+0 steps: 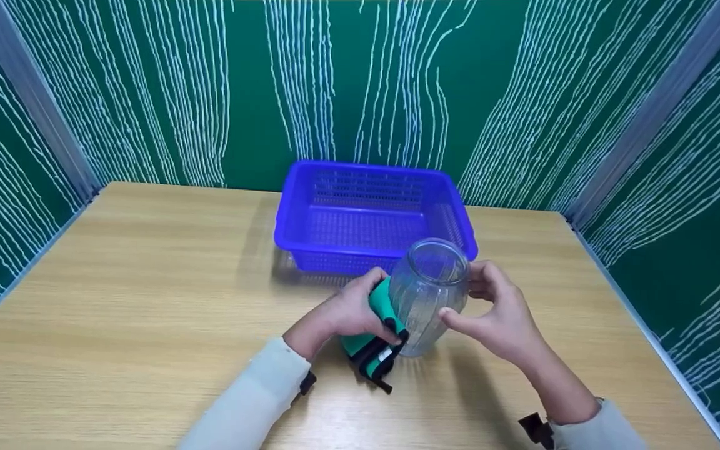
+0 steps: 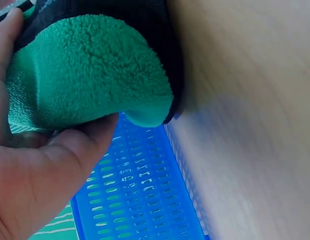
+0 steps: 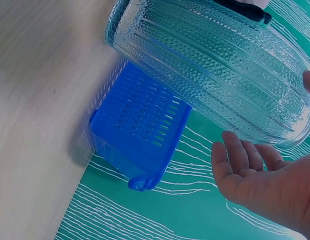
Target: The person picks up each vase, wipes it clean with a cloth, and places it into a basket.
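Observation:
A clear ribbed glass jar (image 1: 432,306) with an open round mouth stands slightly tilted between the two hands, its dotted glass (image 3: 215,70) large in the right wrist view. The left hand (image 1: 355,309) grips a green cloth (image 1: 380,306) with black edging against the jar's left side. Fluffy green pile (image 2: 94,70) fills much of the left wrist view, fingers and thumb around it. On the other side, the right hand (image 1: 507,319) has its thumb at the jar's near face and curled fingers at its far right side. The cloth partly covers the jar.
A blue plastic basket (image 1: 347,262) with slotted walls stands just beyond the jar, toward the back of the wooden table (image 1: 147,300). Green panels (image 1: 247,94) with wavy white lines close off the back and both sides.

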`<state>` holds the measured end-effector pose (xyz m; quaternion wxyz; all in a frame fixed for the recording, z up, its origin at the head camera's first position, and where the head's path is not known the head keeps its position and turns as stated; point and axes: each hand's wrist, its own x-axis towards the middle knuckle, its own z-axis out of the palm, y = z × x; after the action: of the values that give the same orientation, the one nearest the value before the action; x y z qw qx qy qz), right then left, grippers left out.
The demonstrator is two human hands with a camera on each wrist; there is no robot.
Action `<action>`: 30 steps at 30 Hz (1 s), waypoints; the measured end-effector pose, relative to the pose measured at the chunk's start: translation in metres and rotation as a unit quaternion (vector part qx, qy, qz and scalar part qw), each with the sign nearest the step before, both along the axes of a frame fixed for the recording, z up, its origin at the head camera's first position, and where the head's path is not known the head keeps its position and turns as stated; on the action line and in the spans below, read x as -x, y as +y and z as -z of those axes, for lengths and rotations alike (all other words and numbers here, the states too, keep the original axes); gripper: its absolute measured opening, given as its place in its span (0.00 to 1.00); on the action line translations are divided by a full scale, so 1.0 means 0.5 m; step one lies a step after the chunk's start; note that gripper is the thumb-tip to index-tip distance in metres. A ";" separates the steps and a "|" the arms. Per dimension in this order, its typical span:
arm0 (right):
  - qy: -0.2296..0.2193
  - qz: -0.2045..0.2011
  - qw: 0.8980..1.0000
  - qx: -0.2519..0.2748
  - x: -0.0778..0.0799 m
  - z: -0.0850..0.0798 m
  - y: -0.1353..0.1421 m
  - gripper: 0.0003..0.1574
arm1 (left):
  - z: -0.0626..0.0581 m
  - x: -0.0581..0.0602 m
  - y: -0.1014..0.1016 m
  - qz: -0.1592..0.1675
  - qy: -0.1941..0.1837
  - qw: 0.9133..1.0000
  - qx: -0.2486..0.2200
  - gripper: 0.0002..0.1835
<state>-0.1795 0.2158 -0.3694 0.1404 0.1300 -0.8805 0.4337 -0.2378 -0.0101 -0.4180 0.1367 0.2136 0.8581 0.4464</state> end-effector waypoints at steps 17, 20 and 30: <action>-0.038 -0.017 0.999 -0.022 0.000 -0.016 0.005 0.48 | -0.010 0.001 -0.018 -0.006 -0.033 0.999 -0.032 0.47; -0.042 -0.024 0.999 -0.011 -0.009 -0.030 -0.005 0.47 | -0.022 0.001 -0.024 -0.009 -0.039 0.997 -0.059 0.46; -0.036 -0.045 0.998 -0.022 -0.031 -0.062 -0.027 0.38 | -0.074 -0.009 -0.025 -0.028 -0.017 0.990 -0.138 0.43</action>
<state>-0.1640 0.2023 -0.3386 0.0862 0.1570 -0.8875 0.4245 -0.2334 -0.0227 -0.3812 0.1082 0.1990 0.7915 0.5676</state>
